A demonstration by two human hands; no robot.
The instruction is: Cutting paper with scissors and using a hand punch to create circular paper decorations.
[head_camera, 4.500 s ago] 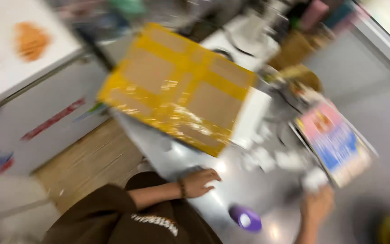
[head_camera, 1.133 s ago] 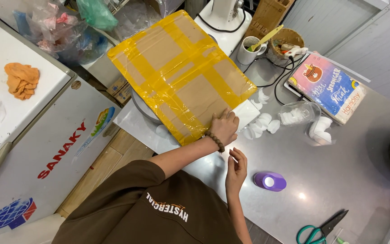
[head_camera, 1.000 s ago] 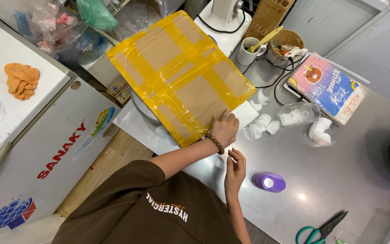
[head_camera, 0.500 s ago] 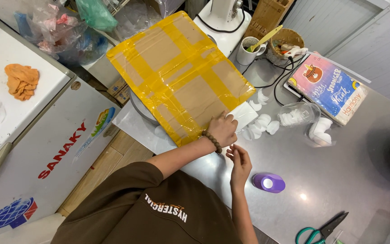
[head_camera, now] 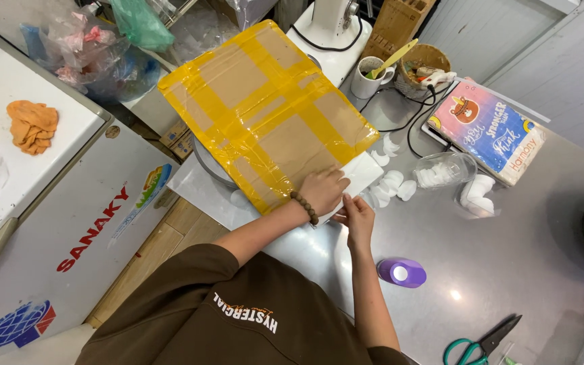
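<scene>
A: Pressing flat, is it? What is my left hand [head_camera: 322, 191] doing?

B: Yes. Your left hand lies open, palm down, on the near edge of the cardboard panel [head_camera: 265, 115], with a bead bracelet [head_camera: 304, 207] at the wrist. Your right hand [head_camera: 357, 220] sits just beside it, fingers drawn narrow at the corner of the white slab [head_camera: 361, 177] that pokes out from under the panel. I cannot tell whether it actually pinches anything.

A: How far along does the panel look?

B: The taping looks largely done, I'd judge. Broad glossy yellow tape crosses the brown card lengthwise and crosswise and wraps the edges, with only a few dull rectangles of bare card between the strips. The corner under your hands is the one spot that looks unsettled.

A: And where does it lie?

B: Tilted across the far-left corner of the bench [head_camera: 522, 270], overhanging it and covering a round grey rim beneath.

A: What about the rest?

B: The bench is brushed steel, smooth and reflective. Small white scalloped cut-outs [head_camera: 393, 182] lie scattered just past the slab, and more sit in a clear plastic tub [head_camera: 444, 169]. A squat purple punch [head_camera: 401, 272] stands near your right forearm. Green-handled scissors [head_camera: 481, 341] lie well apart at the near edge. A colourful flat box [head_camera: 488, 128] rests further out.
</scene>
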